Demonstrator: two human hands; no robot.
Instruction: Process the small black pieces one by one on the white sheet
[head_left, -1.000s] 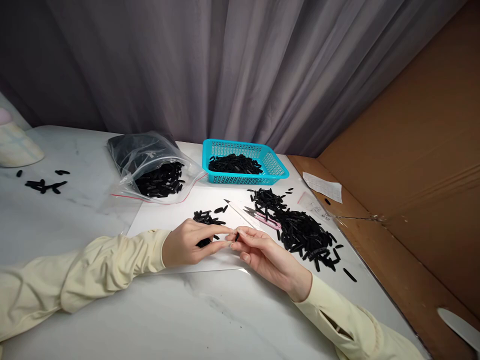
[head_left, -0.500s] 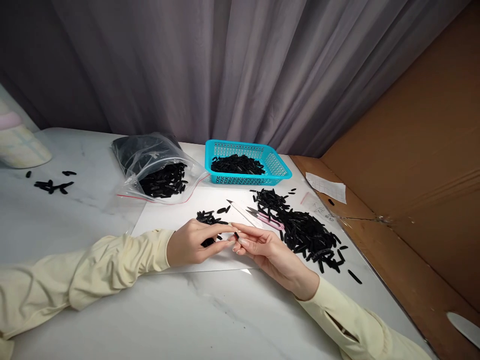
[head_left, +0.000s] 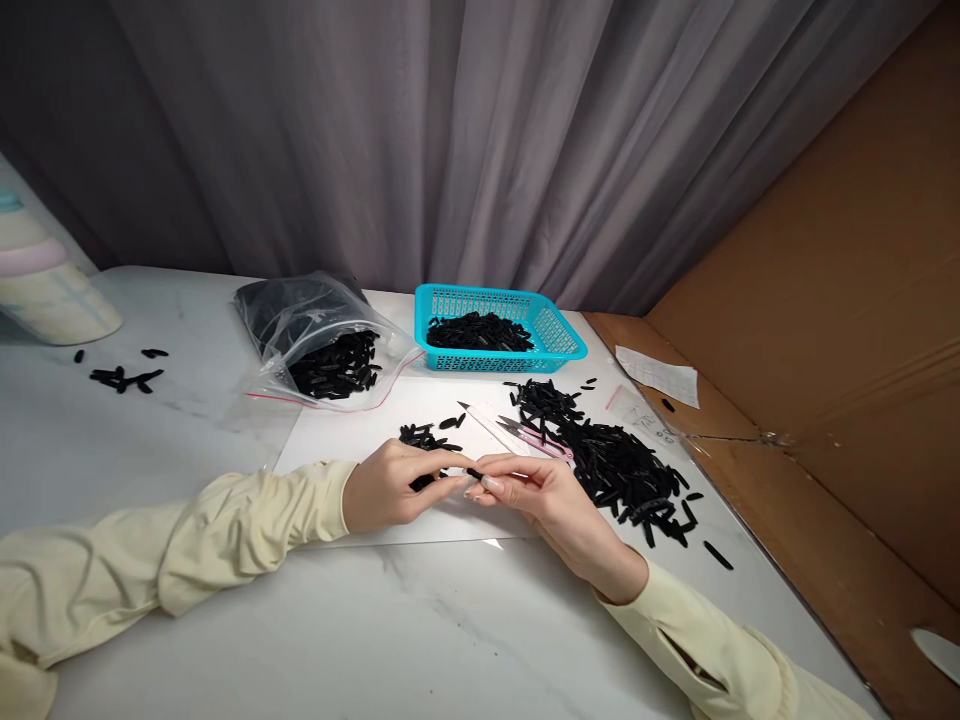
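Note:
A small black piece [head_left: 475,474] is pinched between the fingertips of my right hand [head_left: 551,500]. My left hand [head_left: 397,484] meets it from the other side, thumb and forefinger closed at the piece's left end. Under and behind my left hand lies a small pile of black pieces [head_left: 424,440] on a white sheet [head_left: 352,425]. Pink-handled snips [head_left: 544,440] and a white pointed tool [head_left: 491,425] lie just beyond my right hand. A larger heap of black pieces [head_left: 622,475] spreads to the right.
Behind the sheet, a blue basket [head_left: 502,359] holds black pieces. An open zip bag [head_left: 330,360] with more stands left of it. Several loose pieces [head_left: 124,380] lie near a cup [head_left: 56,290] at far left. A paper slip [head_left: 658,377] rests at the right edge.
The view has shifted slightly, moving everything a little to the right in the picture. The black piece between my fingertips now shows more of its length and lies flatter.

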